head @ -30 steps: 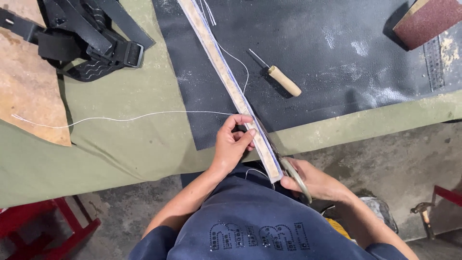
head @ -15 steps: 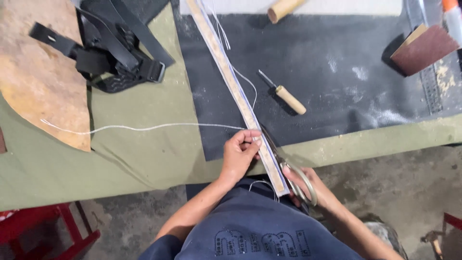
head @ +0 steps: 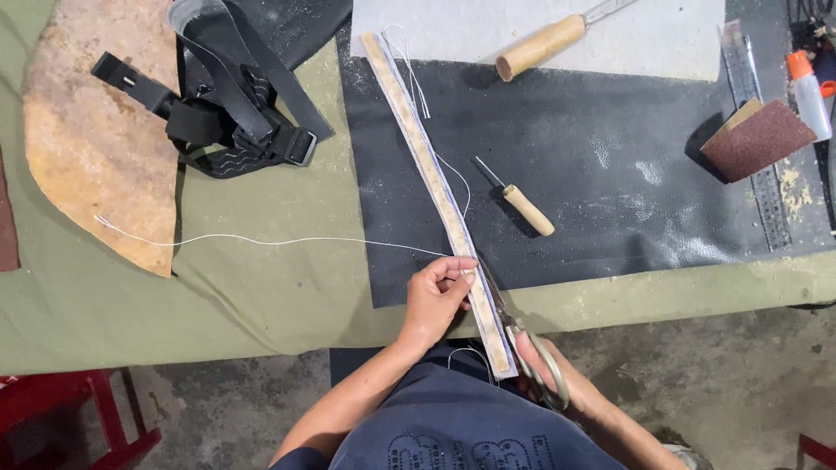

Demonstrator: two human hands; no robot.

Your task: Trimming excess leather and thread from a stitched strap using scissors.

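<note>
A long pale strip (head: 440, 196) runs diagonally from the top centre of the frame down to the desk (head: 261, 296) edge at lower centre. The left hand (head: 435, 296) pinches a white thread (head: 261, 240) beside the strip; the thread trails left. The right hand (head: 557, 383), lower right, grips scissors (head: 518, 335), blades apparently at the strip's near end. An awl (head: 521, 202) lies right of the strip, straps (head: 235, 104) upper left.

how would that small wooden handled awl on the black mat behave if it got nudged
The small awl would probably roll, since its wooden handle looks round and it lies loose on the smooth black mat. It looks light and likely stiff, with a thin metal tip that could prick.
</note>
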